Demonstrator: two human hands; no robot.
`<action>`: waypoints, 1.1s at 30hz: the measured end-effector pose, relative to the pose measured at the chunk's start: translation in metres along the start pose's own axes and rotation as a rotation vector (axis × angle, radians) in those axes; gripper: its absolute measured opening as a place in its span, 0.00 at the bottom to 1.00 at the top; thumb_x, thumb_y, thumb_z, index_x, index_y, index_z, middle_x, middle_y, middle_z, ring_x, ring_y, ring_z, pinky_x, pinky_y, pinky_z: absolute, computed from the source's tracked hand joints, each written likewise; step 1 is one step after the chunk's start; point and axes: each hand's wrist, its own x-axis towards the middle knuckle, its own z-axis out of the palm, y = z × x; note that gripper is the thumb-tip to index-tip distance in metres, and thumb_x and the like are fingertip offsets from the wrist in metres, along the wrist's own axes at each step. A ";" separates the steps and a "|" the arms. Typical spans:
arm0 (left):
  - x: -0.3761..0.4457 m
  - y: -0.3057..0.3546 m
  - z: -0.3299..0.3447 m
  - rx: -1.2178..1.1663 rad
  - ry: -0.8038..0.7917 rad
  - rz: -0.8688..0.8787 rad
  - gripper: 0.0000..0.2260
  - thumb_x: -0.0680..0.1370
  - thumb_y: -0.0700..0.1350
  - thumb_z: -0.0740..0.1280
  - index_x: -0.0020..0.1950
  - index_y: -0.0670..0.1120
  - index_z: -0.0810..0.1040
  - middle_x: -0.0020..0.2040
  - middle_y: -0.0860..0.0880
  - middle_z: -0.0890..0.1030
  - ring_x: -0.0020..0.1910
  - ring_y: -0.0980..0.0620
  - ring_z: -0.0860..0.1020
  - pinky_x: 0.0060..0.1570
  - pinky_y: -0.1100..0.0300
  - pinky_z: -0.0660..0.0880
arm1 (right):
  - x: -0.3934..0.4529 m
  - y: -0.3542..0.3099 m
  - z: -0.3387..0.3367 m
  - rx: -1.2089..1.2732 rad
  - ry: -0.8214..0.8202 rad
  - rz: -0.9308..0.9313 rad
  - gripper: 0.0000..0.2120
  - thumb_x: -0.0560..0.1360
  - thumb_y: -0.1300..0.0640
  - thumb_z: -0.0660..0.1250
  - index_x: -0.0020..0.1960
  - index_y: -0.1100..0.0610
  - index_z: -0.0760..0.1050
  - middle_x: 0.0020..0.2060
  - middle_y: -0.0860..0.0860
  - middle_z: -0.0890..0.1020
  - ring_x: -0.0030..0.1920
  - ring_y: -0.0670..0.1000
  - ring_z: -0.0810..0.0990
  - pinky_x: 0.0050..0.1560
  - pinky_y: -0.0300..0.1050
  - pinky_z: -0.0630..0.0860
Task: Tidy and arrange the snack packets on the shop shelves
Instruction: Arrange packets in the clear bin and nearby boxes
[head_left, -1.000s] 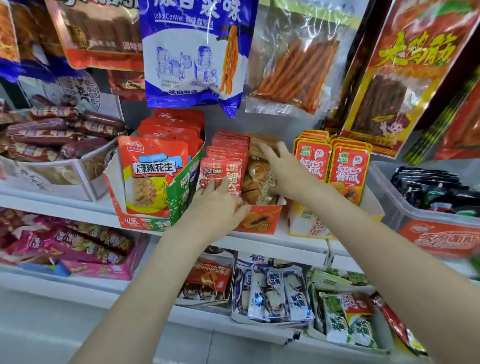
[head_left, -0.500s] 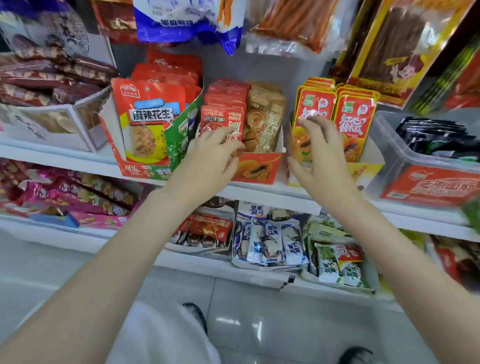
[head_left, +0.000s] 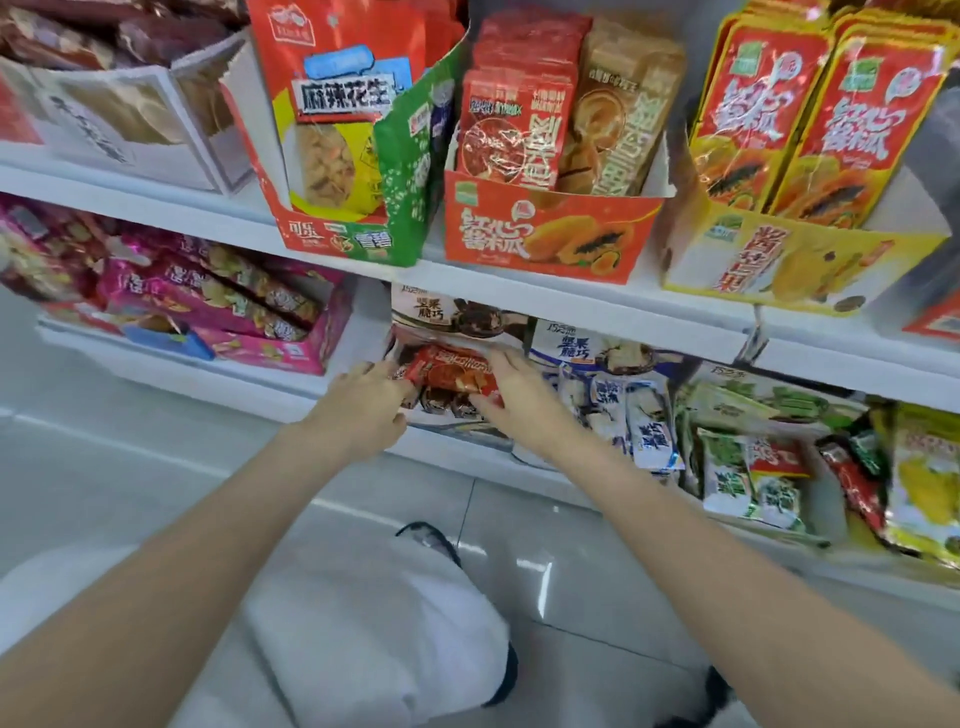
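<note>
On the lower shelf a small red snack packet (head_left: 451, 370) lies on top of dark packets in a white display box (head_left: 447, 317). My left hand (head_left: 363, 408) holds the packet's left end with curled fingers. My right hand (head_left: 524, 402) pinches its right end, thumb underneath and fingers over the top. On the shelf above stand a red carton of peanut packets (head_left: 337, 130), an orange papaya carton (head_left: 540, 236) with red and tan packets, and a yellow carton (head_left: 779, 260) of red-and-yellow packets.
Blue-and-white packets (head_left: 639, 415) and green packets (head_left: 748, 478) fill boxes to the right on the lower shelf. A pink carton (head_left: 291, 348) of packets sits to the left. The white shelf edge (head_left: 571, 306) juts out above my hands. Grey floor tiles lie below.
My view dropped from the upper shelf. Both hands left the red and yellow packets there, moved down to the lower shelf, and took hold of the small red packet.
</note>
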 end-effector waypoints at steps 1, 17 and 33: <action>0.006 -0.002 0.001 -0.020 0.023 0.008 0.16 0.78 0.44 0.59 0.66 0.47 0.71 0.69 0.45 0.65 0.67 0.43 0.64 0.64 0.53 0.62 | 0.015 -0.003 0.009 -0.070 -0.034 -0.016 0.32 0.74 0.54 0.66 0.73 0.58 0.56 0.70 0.58 0.62 0.68 0.60 0.64 0.67 0.51 0.62; 0.019 -0.024 -0.021 -1.298 -0.077 -0.417 0.15 0.79 0.48 0.61 0.62 0.41 0.71 0.58 0.38 0.77 0.49 0.43 0.79 0.50 0.54 0.77 | 0.006 -0.010 0.015 -0.180 0.551 -0.116 0.13 0.63 0.71 0.72 0.45 0.58 0.80 0.27 0.53 0.79 0.31 0.56 0.77 0.28 0.41 0.71; -0.045 0.066 -0.061 -1.538 -0.340 0.226 0.13 0.73 0.31 0.65 0.52 0.46 0.76 0.43 0.51 0.84 0.43 0.54 0.82 0.41 0.62 0.79 | -0.104 -0.027 -0.069 0.868 0.274 0.130 0.15 0.71 0.58 0.70 0.51 0.47 0.67 0.48 0.42 0.77 0.45 0.38 0.79 0.44 0.35 0.79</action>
